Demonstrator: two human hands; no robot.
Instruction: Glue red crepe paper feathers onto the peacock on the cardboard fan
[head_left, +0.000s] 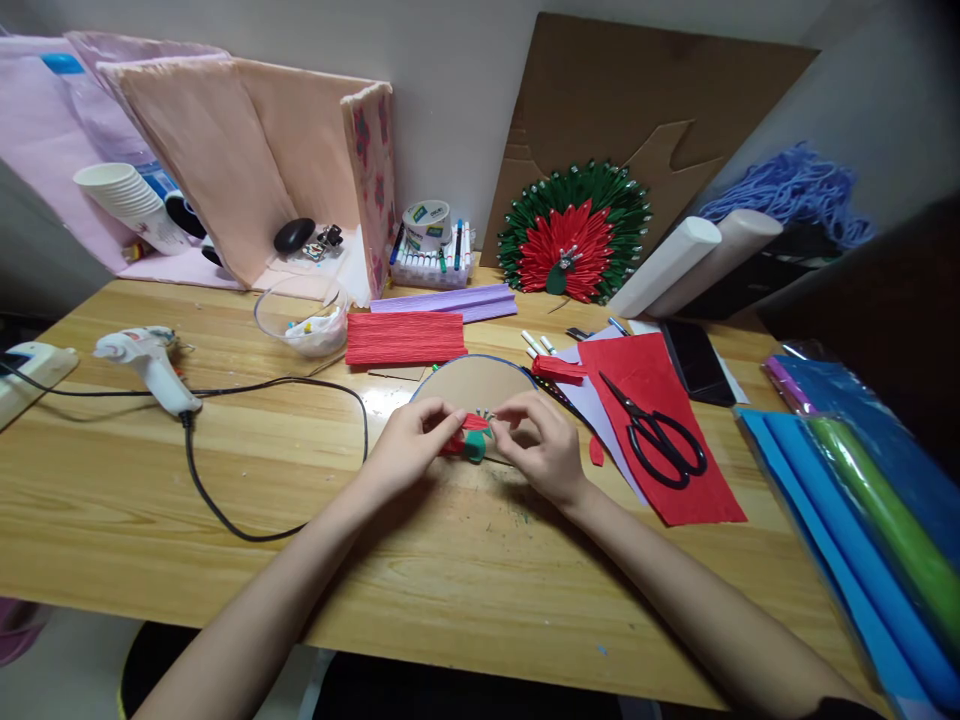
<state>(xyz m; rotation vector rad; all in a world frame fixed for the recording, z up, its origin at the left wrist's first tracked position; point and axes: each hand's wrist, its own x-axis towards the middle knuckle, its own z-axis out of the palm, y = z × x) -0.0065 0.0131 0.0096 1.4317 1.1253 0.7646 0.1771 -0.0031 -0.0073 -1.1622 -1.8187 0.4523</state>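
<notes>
Small red paper piece (472,423) sits centre frame, pinched from both ends just above the near edge of a round cardboard disc (474,385). Left hand (411,445) has thumb + forefinger closed on its left end, right hand (544,450) has fingertips closed on its right end. Two-sided pinch prob. keeps the fold tight. A teal bit (474,452) shows under the red piece; can't tell if it's joined to it or just lying on the disc, fingers cover the join. Both wrists rest low on the wooden table (225,520), which steadies fine finger work.

Right of the hands: black scissors (660,438) lie shut on a red sheet (679,490), handles toward the person, easy grab for the right hand. Dark phone (694,360) just beyond. Far right edge: stack of blue/green sheets (862,500).

Behind the disc: folded red crepe (405,338), purple crepe (450,300) further back.

Left of frame: glue gun (150,365) stands on its stand, nozzle off the wood, cable (285,385) looping toward centre. Clear bowl (304,320) near it.

Upper centre: marker box (431,265) w/ tape roll (426,218) on top. Green-and-red paper rosette (576,235) leans on cardboard against the wall, out of the work zone. Paper cups (131,200) upper left.
</notes>
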